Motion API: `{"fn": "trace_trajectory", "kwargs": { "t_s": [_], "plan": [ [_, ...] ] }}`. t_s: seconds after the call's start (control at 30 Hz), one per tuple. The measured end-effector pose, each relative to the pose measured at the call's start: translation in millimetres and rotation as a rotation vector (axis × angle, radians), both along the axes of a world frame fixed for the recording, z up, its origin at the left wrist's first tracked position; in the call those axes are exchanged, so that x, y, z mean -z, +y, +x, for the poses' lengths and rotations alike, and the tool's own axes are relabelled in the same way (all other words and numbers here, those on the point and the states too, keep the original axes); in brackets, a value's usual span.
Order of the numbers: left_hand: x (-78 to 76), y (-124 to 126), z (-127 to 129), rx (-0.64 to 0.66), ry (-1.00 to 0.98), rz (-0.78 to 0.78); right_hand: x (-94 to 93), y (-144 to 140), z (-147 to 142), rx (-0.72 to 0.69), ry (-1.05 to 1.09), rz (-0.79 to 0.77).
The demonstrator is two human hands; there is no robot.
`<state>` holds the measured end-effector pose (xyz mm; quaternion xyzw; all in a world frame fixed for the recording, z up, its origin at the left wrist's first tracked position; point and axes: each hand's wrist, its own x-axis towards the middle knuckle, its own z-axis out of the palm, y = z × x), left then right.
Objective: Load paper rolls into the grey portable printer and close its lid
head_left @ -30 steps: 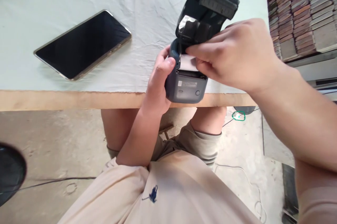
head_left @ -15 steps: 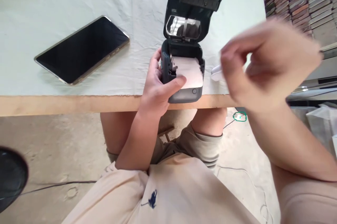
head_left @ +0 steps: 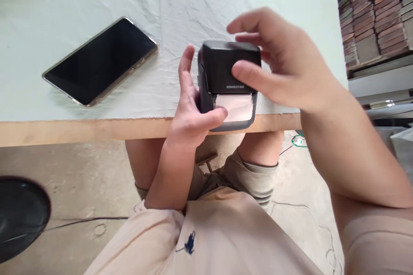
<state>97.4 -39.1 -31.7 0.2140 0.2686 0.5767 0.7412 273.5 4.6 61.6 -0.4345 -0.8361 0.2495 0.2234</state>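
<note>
A small dark label printer (head_left: 222,68) stands at the near edge of the table, its lid down, with a strip of white paper (head_left: 237,107) sticking out of the front slot. My left hand (head_left: 190,111) grips the printer's left side, thumb lying across the paper's edge. My right hand (head_left: 280,60) rests on the lid from the right, thumb on the lid's front and fingers spread over the top.
A black smartphone (head_left: 100,60) lies screen up on the pale cloth-covered table (head_left: 97,131). Stacked bricks (head_left: 374,8) stand at the right. A dark round object (head_left: 19,214) and cables lie on the concrete floor below.
The printer's lid was open and is now down. My right hand moved from the paper roll out to the right, then back onto the lid. My left hand kept its hold.
</note>
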Motion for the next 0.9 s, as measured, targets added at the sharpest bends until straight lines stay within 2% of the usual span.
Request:
{"fn": "trace_trajectory", "kwargs": {
  "t_s": [0.1,0.2,0.4,0.53,0.67,0.9],
  "plan": [
    [3.5,6,-2,0.045,-0.081,0.066,-0.4,-1,-3,-0.049,-0.024,-0.1],
    [-1.3,9,-2,0.066,-0.072,-0.012,3.0,-1,-4,-0.052,0.0,-0.111],
    [-8.3,7,2,-0.02,-0.131,-0.089,6.1,-6,-4,-0.03,0.028,-0.085],
    [-3.6,8,3,-0.029,-0.095,-0.041,-3.9,-15,2,0.016,0.017,0.002],
    [1.3,9,1,-0.007,-0.083,-0.057,-12.6,-23,11,-0.064,-0.095,0.067],
    [-0.8,9,4,-0.021,-0.035,-0.114,-14.7,-29,9,-0.042,-0.262,0.381]
  ]
}}
